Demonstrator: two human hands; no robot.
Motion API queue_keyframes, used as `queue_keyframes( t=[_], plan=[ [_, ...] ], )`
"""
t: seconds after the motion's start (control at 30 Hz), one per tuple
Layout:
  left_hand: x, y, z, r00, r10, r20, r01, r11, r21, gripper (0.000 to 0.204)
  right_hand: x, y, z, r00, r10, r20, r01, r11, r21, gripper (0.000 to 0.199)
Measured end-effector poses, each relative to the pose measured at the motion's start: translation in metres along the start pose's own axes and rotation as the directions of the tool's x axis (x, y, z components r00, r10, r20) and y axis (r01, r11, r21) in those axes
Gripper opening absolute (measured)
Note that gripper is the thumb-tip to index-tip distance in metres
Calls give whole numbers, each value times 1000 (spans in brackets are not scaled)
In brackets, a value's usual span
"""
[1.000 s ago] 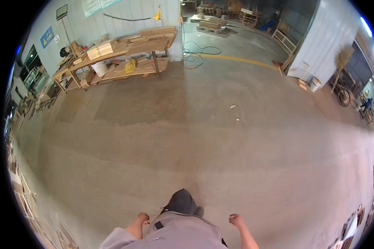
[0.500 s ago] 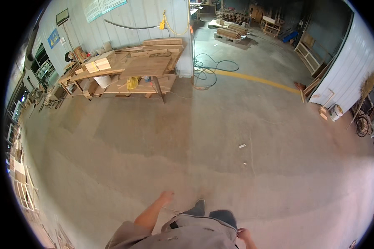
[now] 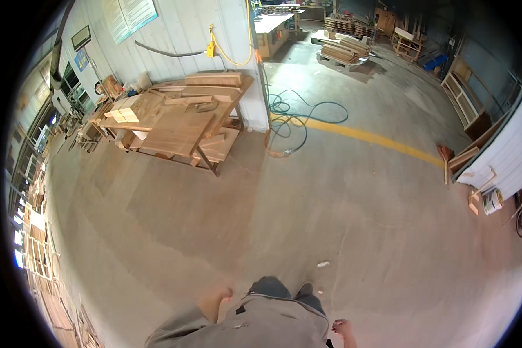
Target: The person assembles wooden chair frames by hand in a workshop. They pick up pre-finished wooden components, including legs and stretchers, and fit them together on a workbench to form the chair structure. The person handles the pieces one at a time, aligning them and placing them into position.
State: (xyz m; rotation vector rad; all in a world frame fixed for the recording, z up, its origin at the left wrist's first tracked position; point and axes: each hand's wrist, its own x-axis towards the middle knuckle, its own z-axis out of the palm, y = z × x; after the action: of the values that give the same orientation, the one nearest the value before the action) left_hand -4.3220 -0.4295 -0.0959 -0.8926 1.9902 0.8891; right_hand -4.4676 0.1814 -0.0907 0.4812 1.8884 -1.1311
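My left hand (image 3: 225, 294) hangs in front of my left side, above the concrete floor. It is smeared by motion, so its fingers do not show clearly. Low on my right, my right hand (image 3: 341, 327) is beside the hem of my grey jacket (image 3: 255, 322). Its fingers are curled in; whether anything lies inside them is hidden. Neither hand touches the furniture. Two small pale scraps lie on the floor just beyond my feet, the larger scrap (image 3: 323, 264) farther out.
Ahead on the left is a wooden workbench (image 3: 177, 133) with boards and a pale block stack (image 3: 123, 110). A green hose (image 3: 325, 104) lies coiled by the wall's end, near a yellow floor line (image 3: 359, 134). Stacked timber (image 3: 345, 49) sits beyond; a white bucket (image 3: 493, 201) stands right.
I have moved forward: the bench, hose and floor scraps are nearer. My leading leg has changed. The left hand has swung back toward my body; the right hand stays low at my side.
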Motion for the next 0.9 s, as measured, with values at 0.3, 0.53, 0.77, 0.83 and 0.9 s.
queue_keyframes(
  t=[0.3, 0.53, 0.77, 0.83, 0.9],
  plan=[
    [124, 214, -44, 953, -266, 143, 302, 872, -386, 39, 232, -343, -174, 984, -178, 10, 174, 951, -255, 31],
    [376, 532, -284, 996, 35, -77, -48, 984, -170, 39, 335, -559, -262, 979, -194, -67, 136, 855, -501, 27],
    [459, 875, -520, 932, 264, -249, -290, 954, -73, 44, 463, -716, -342, 997, -21, -77, -7, 937, -349, 30],
    [502, 927, -547, 899, 281, -336, -344, 928, -143, 40, 518, -760, -370, 995, 101, -18, -102, 978, -180, 31],
    [563, 960, -550, 857, 295, -422, -435, 853, -288, 32, 583, -800, -402, 997, 79, 7, -77, 983, -165, 32]
  ],
)
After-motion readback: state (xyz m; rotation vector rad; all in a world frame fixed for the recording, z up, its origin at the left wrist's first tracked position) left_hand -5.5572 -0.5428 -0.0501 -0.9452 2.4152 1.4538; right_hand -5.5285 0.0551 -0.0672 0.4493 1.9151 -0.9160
